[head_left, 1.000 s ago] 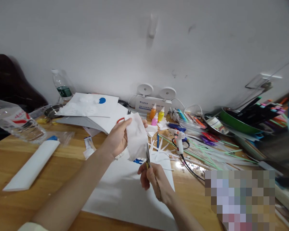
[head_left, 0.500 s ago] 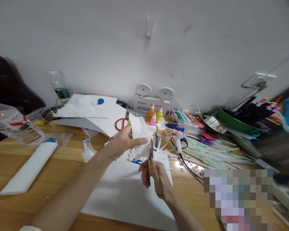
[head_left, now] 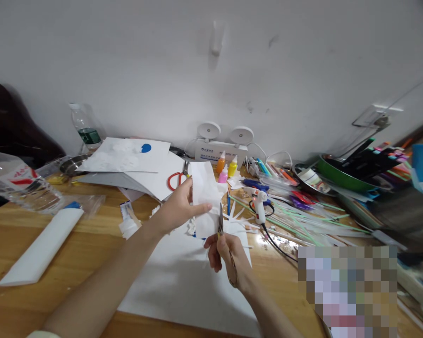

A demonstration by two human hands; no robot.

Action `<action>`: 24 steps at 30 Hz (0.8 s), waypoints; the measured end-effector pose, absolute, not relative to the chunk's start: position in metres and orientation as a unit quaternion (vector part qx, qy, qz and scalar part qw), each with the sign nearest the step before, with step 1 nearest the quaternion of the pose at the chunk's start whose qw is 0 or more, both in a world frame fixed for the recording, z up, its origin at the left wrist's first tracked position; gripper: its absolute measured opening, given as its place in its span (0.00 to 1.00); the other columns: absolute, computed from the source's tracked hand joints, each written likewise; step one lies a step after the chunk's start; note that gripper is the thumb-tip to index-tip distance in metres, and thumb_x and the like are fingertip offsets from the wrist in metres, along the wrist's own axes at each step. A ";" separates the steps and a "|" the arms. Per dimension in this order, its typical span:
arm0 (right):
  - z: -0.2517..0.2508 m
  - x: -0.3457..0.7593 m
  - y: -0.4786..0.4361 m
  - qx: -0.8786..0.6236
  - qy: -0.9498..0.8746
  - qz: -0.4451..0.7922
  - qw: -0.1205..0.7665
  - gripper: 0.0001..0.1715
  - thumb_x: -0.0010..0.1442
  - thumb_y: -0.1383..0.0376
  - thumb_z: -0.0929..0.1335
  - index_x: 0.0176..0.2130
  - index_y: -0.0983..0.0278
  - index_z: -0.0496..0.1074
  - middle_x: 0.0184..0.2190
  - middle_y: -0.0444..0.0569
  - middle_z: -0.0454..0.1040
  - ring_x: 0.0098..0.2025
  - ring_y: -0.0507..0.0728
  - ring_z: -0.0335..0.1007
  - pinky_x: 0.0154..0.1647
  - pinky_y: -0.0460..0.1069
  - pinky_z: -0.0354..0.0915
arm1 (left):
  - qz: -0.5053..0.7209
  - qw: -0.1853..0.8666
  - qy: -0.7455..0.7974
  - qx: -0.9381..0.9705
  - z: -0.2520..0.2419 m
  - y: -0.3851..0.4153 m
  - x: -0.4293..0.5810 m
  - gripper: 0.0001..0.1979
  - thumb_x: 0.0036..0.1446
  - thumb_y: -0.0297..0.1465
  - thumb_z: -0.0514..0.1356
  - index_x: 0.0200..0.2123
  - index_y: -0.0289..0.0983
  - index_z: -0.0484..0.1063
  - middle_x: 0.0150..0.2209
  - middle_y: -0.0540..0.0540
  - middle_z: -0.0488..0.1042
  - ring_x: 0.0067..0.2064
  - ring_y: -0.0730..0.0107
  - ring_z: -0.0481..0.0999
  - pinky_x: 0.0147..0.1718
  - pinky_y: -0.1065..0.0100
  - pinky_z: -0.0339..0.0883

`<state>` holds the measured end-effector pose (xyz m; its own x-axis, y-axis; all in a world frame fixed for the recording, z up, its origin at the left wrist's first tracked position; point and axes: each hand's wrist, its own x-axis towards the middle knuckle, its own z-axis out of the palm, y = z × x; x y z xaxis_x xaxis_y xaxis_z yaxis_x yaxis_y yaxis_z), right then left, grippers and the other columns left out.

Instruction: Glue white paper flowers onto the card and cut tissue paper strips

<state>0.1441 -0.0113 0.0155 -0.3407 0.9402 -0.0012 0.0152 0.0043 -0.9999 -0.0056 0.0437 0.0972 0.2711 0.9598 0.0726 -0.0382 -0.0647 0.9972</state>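
My left hand (head_left: 180, 206) pinches a white piece of paper (head_left: 205, 190) between thumb and fingers and holds it upright above the table. In my right hand (head_left: 227, 256) is a pair of scissors (head_left: 221, 220), its blades pointing up at the right edge of that paper. My fingers cover most of the scissors' handles. Under both hands lies a large white sheet (head_left: 186, 281). Some crumpled white bits with blue on them are partly hidden behind the held paper. A second pair of scissors with red handles (head_left: 174, 181) lies just beyond my left hand.
A glue gun (head_left: 259, 206) with a black cord lies to the right, near strewn strips and pens. Small paint bottles (head_left: 221, 162) stand at the back. On the left are a folded white paper (head_left: 42, 249), a large water bottle (head_left: 24, 183) and stacked sheets (head_left: 127, 157).
The held paper has turned to stand straighter and its face shows more fully. The scissors remain at its right edge. Both hands have barely moved.
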 end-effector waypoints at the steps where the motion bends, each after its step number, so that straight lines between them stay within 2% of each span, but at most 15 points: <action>1: 0.016 0.144 -0.011 -0.413 -0.585 0.572 0.400 0.33 0.55 0.43 0.54 0.27 0.68 0.64 0.12 0.42 0.61 0.13 0.47 0.54 0.15 0.43 0.51 | 0.448 0.551 0.399 0.580 0.097 0.044 -0.005 0.22 0.42 0.27 0.63 0.43 0.36 0.63 0.38 0.43 0.72 0.40 0.61 0.71 0.34 0.67 0.65; 9: 0.016 0.144 -0.011 -0.431 -0.577 0.568 0.398 0.34 0.52 0.41 0.54 0.26 0.68 0.64 0.11 0.41 0.59 0.12 0.46 0.52 0.13 0.42 0.49 | 0.438 0.551 0.375 0.603 0.098 0.046 -0.004 0.22 0.42 0.24 0.62 0.43 0.35 0.61 0.40 0.43 0.71 0.41 0.63 0.71 0.38 0.63 0.65; 24: 0.016 0.143 -0.011 -0.445 -0.561 0.574 0.398 0.35 0.50 0.40 0.56 0.27 0.69 0.64 0.09 0.40 0.58 0.10 0.45 0.50 0.11 0.41 0.47 | 0.439 0.543 0.384 0.605 0.099 0.045 -0.004 0.21 0.44 0.27 0.62 0.43 0.34 0.61 0.39 0.43 0.72 0.38 0.65 0.72 0.36 0.65 0.67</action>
